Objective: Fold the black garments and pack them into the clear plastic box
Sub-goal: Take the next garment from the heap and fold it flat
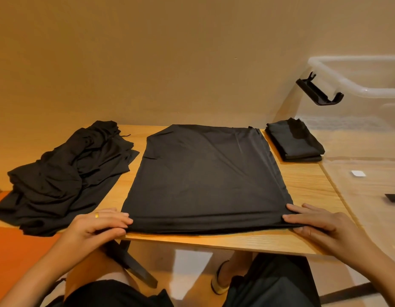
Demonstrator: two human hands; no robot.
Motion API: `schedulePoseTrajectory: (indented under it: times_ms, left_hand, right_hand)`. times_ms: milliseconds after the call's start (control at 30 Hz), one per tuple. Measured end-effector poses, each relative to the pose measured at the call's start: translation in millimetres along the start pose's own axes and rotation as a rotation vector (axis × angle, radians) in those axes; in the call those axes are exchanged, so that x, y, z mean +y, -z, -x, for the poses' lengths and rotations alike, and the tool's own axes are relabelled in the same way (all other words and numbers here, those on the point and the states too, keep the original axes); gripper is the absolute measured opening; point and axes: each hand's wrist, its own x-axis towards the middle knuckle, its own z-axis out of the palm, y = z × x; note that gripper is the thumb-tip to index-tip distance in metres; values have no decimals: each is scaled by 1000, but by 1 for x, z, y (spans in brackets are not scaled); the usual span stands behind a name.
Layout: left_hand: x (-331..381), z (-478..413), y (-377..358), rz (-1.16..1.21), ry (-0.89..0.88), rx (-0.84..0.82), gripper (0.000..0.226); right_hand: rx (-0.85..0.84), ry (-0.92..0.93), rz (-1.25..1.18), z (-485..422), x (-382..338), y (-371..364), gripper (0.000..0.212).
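On the table (pixel 302 180) before you a garment (pixel 205 173) lay spread flat, and your left hand (pixel 97 224) and right hand (pixel 318 224), set well apart, each pinched a near corner of it. One folded piece (pixel 294 140) sat at far right beside the box (pixel 358 85), not yet packed. To the left a pile (pixel 59 171) waited unfolded, so most of the work seemed left.

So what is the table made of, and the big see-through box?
The table looks like light wood or a wood-look board: pale grain lines show, with a smooth matte top. The clear plastic box looks like glossy plastic: you can see through its walls, and its rim shines.
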Motion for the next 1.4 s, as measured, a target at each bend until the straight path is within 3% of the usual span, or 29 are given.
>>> schedulePoseTrajectory:
  times_ms: [100,167,200,267,333,400,500,567,633,733,900,1133,1200,1400]
  left_hand:
    - [6,0,-2,74,85,93,35]
    - [10,0,-6,98,121,125,24]
    - [11,1,-7,119,144,140,14]
    - [16,1,-9,192,168,195,21]
    - [20,3,-7,230,180,244,18]
    - [23,8,-2,267,187,253,30]
    - [22,12,8,340,209,260,27]
    - [25,6,15,347,176,238,54]
    - [25,-6,17,309,146,216,59]
    - [23,-33,18,213,114,183,42]
    - [10,-72,10,40,130,61,30]
    - [0,-101,9,-6,147,195,36]
    - [-5,-106,9,-17,145,212,36]
    - [-16,-128,7,-92,174,210,30]
  right_hand:
    - [26,-6,-84,0,-10,4,53]
    - [52,-38,-152,1,-17,6,53]
    - [73,-50,-186,1,-22,7,50]
    - [125,-54,-267,3,-32,7,31]
    - [177,-74,-355,7,-38,9,33]
    - [208,-93,-424,13,-39,11,26]
    - [224,-96,-543,17,-44,15,18]
    - [281,-87,-576,12,-47,17,31]
    - [339,-85,-564,-1,-51,18,34]
    - [354,-109,-530,-29,-52,16,27]
    - [209,-187,-317,-71,-31,7,21]
    - [236,-157,-226,-99,-20,15,21]
    - [270,-153,-190,-108,-18,20,31]
    - [277,-256,66,-140,-13,13,27]
